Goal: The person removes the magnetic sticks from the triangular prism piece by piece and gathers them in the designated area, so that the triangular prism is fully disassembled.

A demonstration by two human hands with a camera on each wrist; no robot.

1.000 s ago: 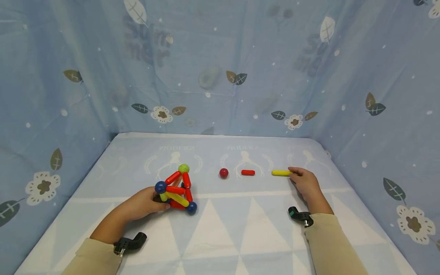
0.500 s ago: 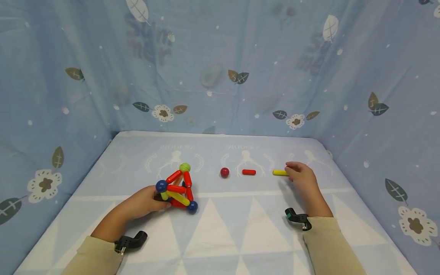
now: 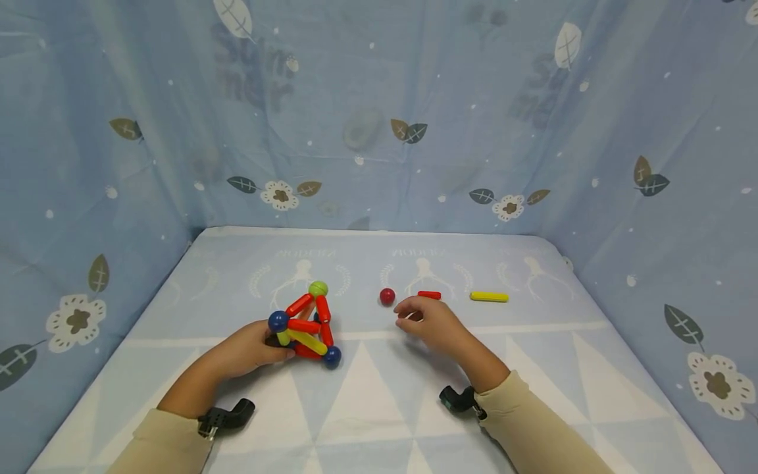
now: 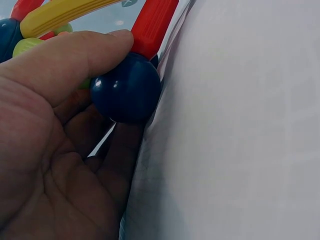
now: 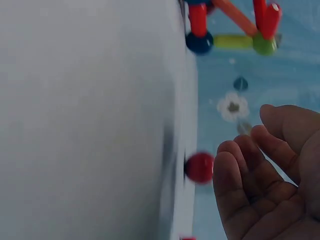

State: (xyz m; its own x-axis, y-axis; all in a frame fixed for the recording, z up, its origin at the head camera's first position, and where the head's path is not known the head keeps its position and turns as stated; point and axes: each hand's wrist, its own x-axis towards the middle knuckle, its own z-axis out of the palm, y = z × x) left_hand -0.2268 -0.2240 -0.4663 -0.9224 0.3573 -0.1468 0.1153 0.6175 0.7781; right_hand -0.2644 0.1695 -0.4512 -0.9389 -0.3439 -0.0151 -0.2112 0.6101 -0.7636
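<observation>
A magnetic stick-and-ball frame (image 3: 304, 326) of red, yellow and green rods with blue and green balls stands at the left of the table. My left hand (image 3: 251, 349) holds it at a near corner. Up close in the left wrist view, thumb and fingers are round a dark blue ball (image 4: 127, 87), beside a red rod (image 4: 152, 27). With nothing in it, my right hand (image 3: 435, 326) hovers with loosely bent fingers just short of a red ball (image 3: 387, 297). Behind that hand a red rod (image 3: 429, 295) is partly hidden. Farther right lies a yellow rod (image 3: 489, 297).
A patterned cloth covers the table (image 3: 367, 408). Blue curtains (image 3: 379, 118) with leaves and flowers rise behind it and on both sides. Black wrist mounts (image 3: 227, 416) are strapped on both arms.
My right hand has let go of the yellow rod, leaving it on the table, and moved left toward the red ball. The left hand and the frame have stayed in place.
</observation>
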